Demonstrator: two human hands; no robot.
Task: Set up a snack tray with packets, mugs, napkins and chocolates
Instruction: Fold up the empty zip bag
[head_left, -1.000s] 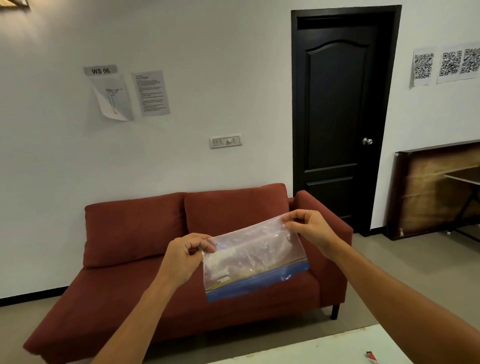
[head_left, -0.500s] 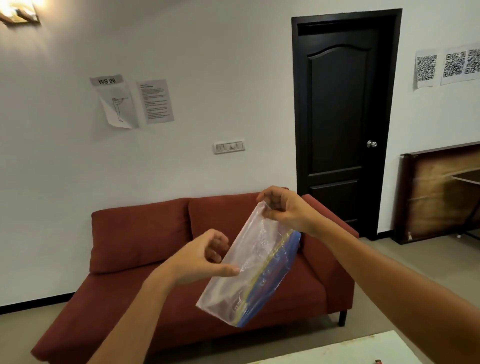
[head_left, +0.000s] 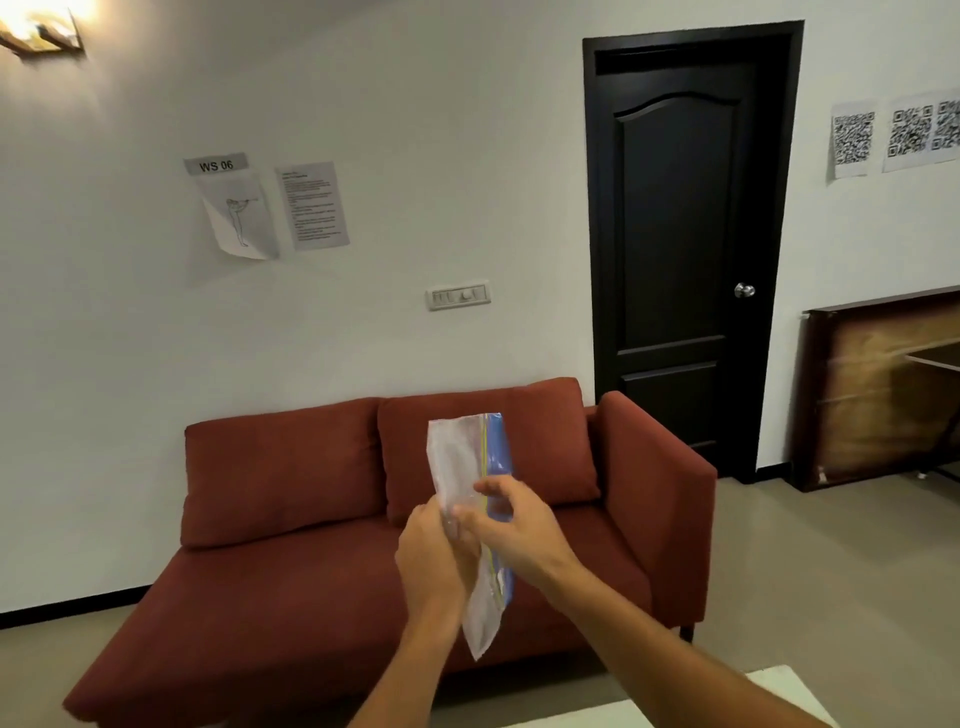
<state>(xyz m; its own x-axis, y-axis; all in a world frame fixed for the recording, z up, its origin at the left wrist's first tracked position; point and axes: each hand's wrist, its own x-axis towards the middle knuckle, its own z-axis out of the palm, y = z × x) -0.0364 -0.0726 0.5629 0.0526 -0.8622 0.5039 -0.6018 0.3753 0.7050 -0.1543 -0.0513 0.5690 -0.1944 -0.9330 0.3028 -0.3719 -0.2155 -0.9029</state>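
Observation:
A clear plastic zip bag (head_left: 460, 460) with a blue and yellow seal strip stands upright in the air before me, its long side vertical. My left hand (head_left: 434, 564) grips its lower middle from the left. My right hand (head_left: 511, 527) pinches the same part from the right, fingers on the seal side. The bag looks empty. No tray, mugs, napkins or chocolates are in view.
A red sofa (head_left: 291, 519) stands against the white wall behind the bag. A black door (head_left: 685, 249) is to the right, with a brown board (head_left: 872, 384) leaning beyond it. The corner of a white table (head_left: 779, 686) shows at the bottom right.
The bag has turned from flat and wide, held at its two top corners, to upright. Both hands have come together at its middle.

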